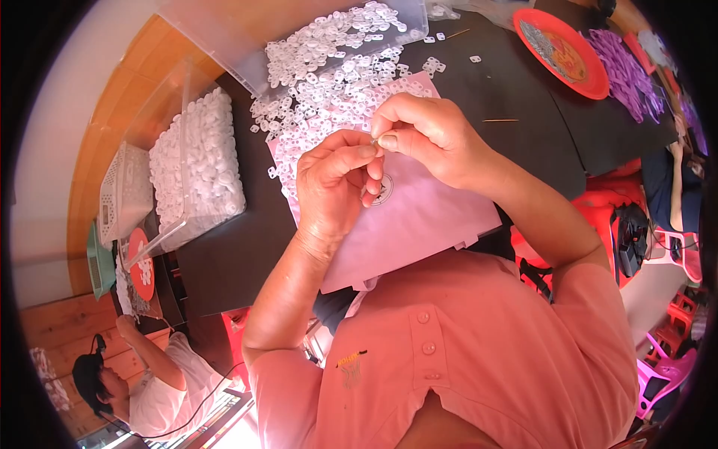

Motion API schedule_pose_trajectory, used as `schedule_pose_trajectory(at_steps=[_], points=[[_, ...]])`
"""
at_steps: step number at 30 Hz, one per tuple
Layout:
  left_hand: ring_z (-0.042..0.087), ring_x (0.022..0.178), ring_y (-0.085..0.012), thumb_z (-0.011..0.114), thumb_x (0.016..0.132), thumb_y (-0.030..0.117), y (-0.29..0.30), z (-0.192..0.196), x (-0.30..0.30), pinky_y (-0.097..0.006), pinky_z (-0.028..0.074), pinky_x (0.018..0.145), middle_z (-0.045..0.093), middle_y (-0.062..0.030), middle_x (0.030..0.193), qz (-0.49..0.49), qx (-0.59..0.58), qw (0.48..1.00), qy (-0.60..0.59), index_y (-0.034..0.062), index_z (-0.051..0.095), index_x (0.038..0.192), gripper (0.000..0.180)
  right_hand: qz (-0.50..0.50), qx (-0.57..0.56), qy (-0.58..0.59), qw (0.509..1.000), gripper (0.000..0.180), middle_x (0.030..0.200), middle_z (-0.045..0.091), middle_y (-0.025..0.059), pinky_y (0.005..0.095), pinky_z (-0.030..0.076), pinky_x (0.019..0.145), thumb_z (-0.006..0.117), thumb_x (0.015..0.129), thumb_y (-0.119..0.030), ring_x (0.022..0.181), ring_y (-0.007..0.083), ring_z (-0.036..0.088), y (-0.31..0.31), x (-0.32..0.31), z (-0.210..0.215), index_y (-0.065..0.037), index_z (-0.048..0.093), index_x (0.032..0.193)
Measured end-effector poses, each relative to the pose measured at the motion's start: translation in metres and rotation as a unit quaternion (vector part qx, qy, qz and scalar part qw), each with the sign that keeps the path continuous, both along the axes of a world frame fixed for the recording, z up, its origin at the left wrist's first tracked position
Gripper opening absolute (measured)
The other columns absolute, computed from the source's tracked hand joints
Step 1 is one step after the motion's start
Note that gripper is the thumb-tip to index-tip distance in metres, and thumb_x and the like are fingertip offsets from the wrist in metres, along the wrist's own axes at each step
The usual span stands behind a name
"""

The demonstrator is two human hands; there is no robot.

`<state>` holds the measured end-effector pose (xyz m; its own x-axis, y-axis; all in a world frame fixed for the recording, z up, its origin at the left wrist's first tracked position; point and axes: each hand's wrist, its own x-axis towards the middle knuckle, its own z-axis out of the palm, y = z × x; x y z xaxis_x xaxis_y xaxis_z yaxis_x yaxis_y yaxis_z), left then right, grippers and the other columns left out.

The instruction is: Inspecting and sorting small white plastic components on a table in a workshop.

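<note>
Both hands meet above a pink cloth spread on the table's front edge. My left hand pinches with thumb and index finger, its other fingers curled. My right hand is also closed in a pinch, its fingertips against the left ones. Between them shows a tiny, shiny greyish piece, mostly hidden by the fingertips; its kind is too small to make out. Just beyond the hands, many small white plastic pieces with two holes lie heaped, spilling from a clear plastic bin onto the cloth.
At left stands a clear bin of rounded white pieces, beside a white perforated basket. A red plate with small silvery parts and purple strips lie far right. A thin stick rests on the dark table. Another person works lower left.
</note>
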<state>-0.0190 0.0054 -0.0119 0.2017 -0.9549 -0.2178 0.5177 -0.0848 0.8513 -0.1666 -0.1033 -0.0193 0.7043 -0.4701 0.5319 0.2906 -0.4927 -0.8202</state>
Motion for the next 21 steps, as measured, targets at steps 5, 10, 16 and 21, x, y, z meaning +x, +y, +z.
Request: schedule_pose_trajectory(at_steps=[5, 10, 16, 21], points=[[0.052, 0.052, -0.0120, 0.063, 0.082, 0.007, 0.0011, 0.0029, -0.0035, -0.024, 0.039, 0.044, 0.059, -0.0063, 0.066, 0.032, 0.009, 0.997, -0.064, -0.0021, 0.064, 0.087, 0.010, -0.023, -0.026, 0.069, 0.997, 0.003, 0.084, 0.060, 0.0056, 0.0261, 0.047, 0.070, 0.055, 0.090, 0.001, 0.077, 0.0119, 0.057, -0.0029, -0.0015, 0.0006, 0.002, 0.055, 0.093], [0.051, 0.054, -0.0085, 0.063, 0.084, 0.006, 0.0020, -0.0005, -0.0031, -0.022, 0.040, 0.048, 0.060, -0.0042, 0.067, 0.053, -0.030, 0.987, -0.151, -0.0020, 0.065, 0.088, 0.009, -0.037, -0.019, 0.080, 0.996, 0.007, 0.086, 0.062, 0.0057, 0.0260, 0.047, 0.072, 0.056, 0.090, 0.001, 0.079, 0.0120, 0.058, -0.0050, -0.0036, 0.0059, 0.001, 0.057, 0.096], [0.051, 0.053, -0.0081, 0.063, 0.085, 0.006, 0.0032, -0.0021, -0.0053, -0.021, 0.040, 0.048, 0.060, -0.0040, 0.067, 0.050, -0.013, 0.983, -0.174, -0.0020, 0.066, 0.087, 0.009, -0.057, -0.081, 0.072, 0.992, 0.011, 0.085, 0.063, 0.0095, 0.0311, 0.048, 0.067, 0.058, 0.086, 0.002, 0.076, 0.0213, 0.061, -0.0026, -0.0019, -0.0017, -0.001, 0.057, 0.096], [0.051, 0.053, -0.0082, 0.064, 0.084, 0.006, 0.0018, -0.0007, -0.0048, -0.022, 0.040, 0.048, 0.060, -0.0045, 0.067, 0.045, -0.005, 0.987, -0.155, -0.0020, 0.066, 0.087, 0.008, -0.083, -0.157, 0.029, 0.984, 0.017, 0.083, 0.062, 0.0113, 0.0381, 0.048, 0.060, 0.060, 0.080, 0.002, 0.071, 0.0307, 0.062, -0.0035, -0.0013, -0.0021, -0.006, 0.057, 0.095]])
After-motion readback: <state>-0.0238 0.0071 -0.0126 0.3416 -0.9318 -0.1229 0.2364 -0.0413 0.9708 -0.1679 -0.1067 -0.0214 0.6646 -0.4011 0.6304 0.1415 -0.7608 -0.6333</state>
